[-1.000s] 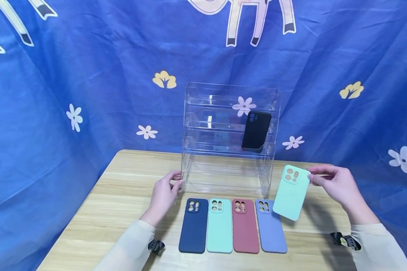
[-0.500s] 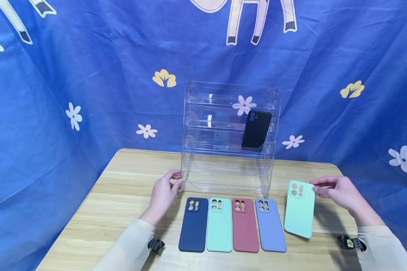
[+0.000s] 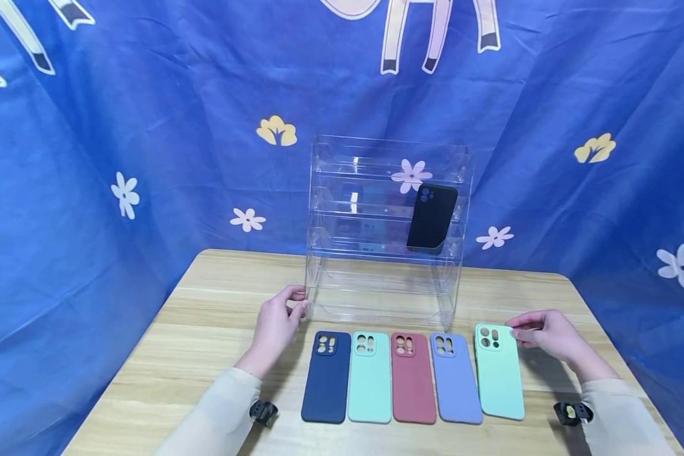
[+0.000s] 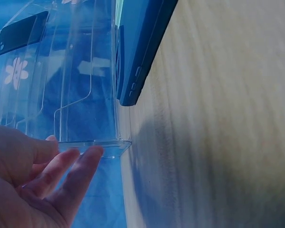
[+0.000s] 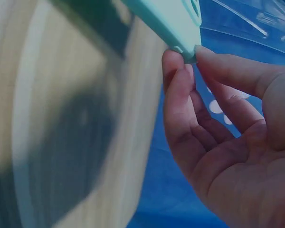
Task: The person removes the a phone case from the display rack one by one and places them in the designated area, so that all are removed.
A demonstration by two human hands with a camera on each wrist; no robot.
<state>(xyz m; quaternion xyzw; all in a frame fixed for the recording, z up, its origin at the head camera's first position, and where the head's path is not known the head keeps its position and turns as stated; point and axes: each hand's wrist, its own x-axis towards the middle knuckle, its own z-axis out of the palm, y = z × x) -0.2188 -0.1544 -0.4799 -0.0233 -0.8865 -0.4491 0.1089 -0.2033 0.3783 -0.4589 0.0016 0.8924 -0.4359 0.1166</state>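
My right hand [image 3: 550, 339] pinches a light mint-green phone case [image 3: 500, 380] at its upper right corner, between thumb and fingertips in the right wrist view. This case lies at the right end of a row, close over the table. Left of it are a lavender phone case [image 3: 457, 380], a dark pink one, a second mint one and a navy phone case [image 3: 326, 380]. My left hand [image 3: 276, 326] has its fingertips at the lower left side of a clear tiered display rack [image 3: 376, 313]. In the left wrist view those fingers are extended against the panel.
A black phone case [image 3: 433, 218] leans in the rack's right part, on a middle tier. The wooden table [image 3: 165, 354] ends behind the rack at a blue patterned curtain [image 3: 194, 126]. Black straps circle both wrists.
My right hand has lowered the mint phone case and brought it upright in line, just right of the lavender one, after swinging it outward. My left hand has stayed at the rack.
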